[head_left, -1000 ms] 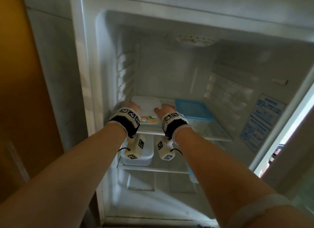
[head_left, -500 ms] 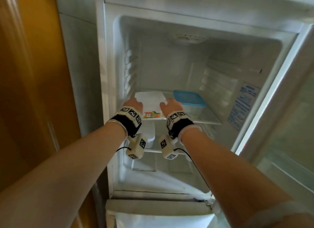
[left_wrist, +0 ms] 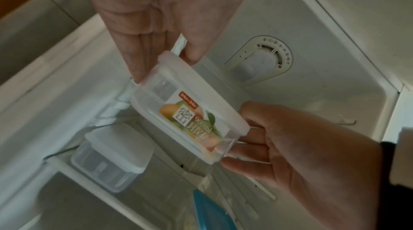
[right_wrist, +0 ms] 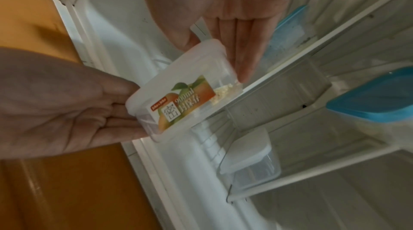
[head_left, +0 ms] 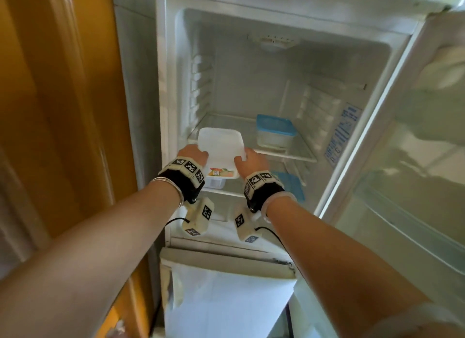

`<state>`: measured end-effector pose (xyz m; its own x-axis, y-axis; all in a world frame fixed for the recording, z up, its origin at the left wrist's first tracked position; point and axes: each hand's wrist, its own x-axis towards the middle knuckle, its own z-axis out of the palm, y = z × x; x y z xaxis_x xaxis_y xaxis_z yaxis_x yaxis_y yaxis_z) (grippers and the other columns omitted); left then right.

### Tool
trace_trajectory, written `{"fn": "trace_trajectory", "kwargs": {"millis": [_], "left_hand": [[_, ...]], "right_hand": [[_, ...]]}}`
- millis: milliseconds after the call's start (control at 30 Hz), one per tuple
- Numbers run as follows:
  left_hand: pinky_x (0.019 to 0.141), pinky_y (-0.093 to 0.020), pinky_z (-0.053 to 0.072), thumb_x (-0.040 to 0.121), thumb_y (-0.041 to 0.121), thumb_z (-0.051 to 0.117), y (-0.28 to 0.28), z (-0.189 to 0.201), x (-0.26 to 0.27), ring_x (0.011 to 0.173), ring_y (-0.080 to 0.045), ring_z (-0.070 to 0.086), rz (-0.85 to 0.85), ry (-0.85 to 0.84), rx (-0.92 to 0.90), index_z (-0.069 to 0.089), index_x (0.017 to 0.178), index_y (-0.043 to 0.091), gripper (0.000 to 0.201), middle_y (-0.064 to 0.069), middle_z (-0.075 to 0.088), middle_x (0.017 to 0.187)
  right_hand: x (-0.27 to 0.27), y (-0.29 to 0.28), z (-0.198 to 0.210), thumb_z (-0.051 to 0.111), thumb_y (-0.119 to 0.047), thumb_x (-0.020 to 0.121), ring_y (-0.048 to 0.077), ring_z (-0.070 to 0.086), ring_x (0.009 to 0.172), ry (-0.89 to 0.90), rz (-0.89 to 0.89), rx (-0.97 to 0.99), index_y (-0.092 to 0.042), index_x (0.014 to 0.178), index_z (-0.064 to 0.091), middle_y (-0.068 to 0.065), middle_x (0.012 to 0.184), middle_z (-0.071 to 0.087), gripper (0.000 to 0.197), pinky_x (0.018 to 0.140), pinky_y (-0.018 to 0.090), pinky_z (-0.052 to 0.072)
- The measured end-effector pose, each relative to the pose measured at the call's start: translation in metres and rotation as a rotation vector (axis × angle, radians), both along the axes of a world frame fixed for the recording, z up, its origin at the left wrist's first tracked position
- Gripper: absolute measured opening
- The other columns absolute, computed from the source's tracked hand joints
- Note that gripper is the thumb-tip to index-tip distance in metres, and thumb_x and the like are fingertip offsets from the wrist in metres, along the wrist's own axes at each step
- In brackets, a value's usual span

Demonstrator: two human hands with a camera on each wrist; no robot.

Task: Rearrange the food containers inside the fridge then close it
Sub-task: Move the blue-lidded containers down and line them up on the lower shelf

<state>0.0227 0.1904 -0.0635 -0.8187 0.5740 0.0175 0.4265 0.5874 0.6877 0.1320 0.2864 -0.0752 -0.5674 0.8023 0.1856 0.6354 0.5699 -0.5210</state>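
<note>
A clear container with a white lid (head_left: 221, 146) and a fruit label is held level in front of the top shelf (head_left: 299, 154) of the open fridge. My left hand (head_left: 197, 152) grips its left end, thumb on the lid and fingers down the side. My right hand (head_left: 242, 157) grips the right end the same way. The left wrist view shows the container (left_wrist: 190, 110) between my left hand (left_wrist: 156, 44) and my right hand (left_wrist: 290, 145). In the right wrist view the container (right_wrist: 183, 92) has pale crumbly food inside, and its far end is near the shelf edge.
A blue-lidded container (head_left: 275, 133) stands on the top shelf at the right. On the shelf below, a small white-lidded tub (head_left: 215, 183) sits at the left and a blue lid (head_left: 289, 184) shows at the right. The fridge door (head_left: 415, 161) hangs open on the right.
Both hands have drawn the white-lidded container forward off the top shelf toward me. My head has pulled back, so more of the fridge and its door is in view.
</note>
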Motion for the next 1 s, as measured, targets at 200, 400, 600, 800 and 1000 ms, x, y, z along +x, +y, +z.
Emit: {"fn": "trace_trajectory", "kwargs": {"millis": [200,400,600,800,1000], "left_hand": [[0.107,-0.033,0.036,0.097,0.021,0.039,-0.022,-0.017,0.020,0.131,-0.031,0.045,-0.020,-0.001,-0.074,0.044,0.136,0.001,0.044,-0.015,0.043,0.146],[0.103,-0.035,0.040,0.097,0.018,0.040,-0.017,-0.033,0.009,0.127,-0.033,0.049,-0.024,-0.082,-0.079,0.050,0.131,-0.001,0.040,-0.018,0.051,0.138],[0.108,-0.033,0.034,0.095,0.022,0.043,0.013,-0.049,-0.028,0.132,-0.029,0.044,-0.071,-0.133,-0.103,0.041,0.138,0.005,0.046,-0.012,0.043,0.146],[0.111,-0.034,0.032,0.096,0.019,0.040,0.055,-0.061,-0.073,0.137,-0.028,0.039,-0.137,-0.119,-0.107,0.031,0.145,0.008,0.051,-0.011,0.036,0.152],[0.107,-0.031,0.036,0.098,0.013,0.035,0.093,-0.071,-0.104,0.133,-0.029,0.044,-0.124,-0.119,-0.057,0.033,0.144,0.007,0.047,-0.013,0.039,0.150]], "right_hand": [[0.016,-0.012,-0.014,0.039,-0.029,0.095,0.033,0.057,0.111,-0.114,0.036,-0.017,-0.004,0.120,0.055,0.017,0.121,0.062,0.039,0.089,0.032,0.043],[0.003,-0.009,-0.028,0.038,-0.029,0.096,0.031,0.057,0.111,-0.151,0.019,-0.063,-0.004,0.121,0.053,0.016,0.122,0.060,0.039,0.086,0.031,0.041],[-0.030,0.016,-0.045,0.034,-0.027,0.098,0.031,0.055,0.115,-0.201,-0.036,-0.084,-0.006,0.126,0.050,0.016,0.127,0.059,0.039,0.090,0.031,0.042],[-0.068,0.045,-0.055,0.030,-0.028,0.100,0.030,0.039,0.135,-0.203,-0.094,-0.191,-0.012,0.147,0.029,0.013,0.150,0.038,0.050,0.109,0.036,0.033],[-0.098,0.069,-0.064,0.030,-0.027,0.101,0.031,0.051,0.125,-0.165,-0.120,-0.228,-0.012,0.147,0.028,0.018,0.137,0.052,0.048,0.099,0.035,0.043]]}}
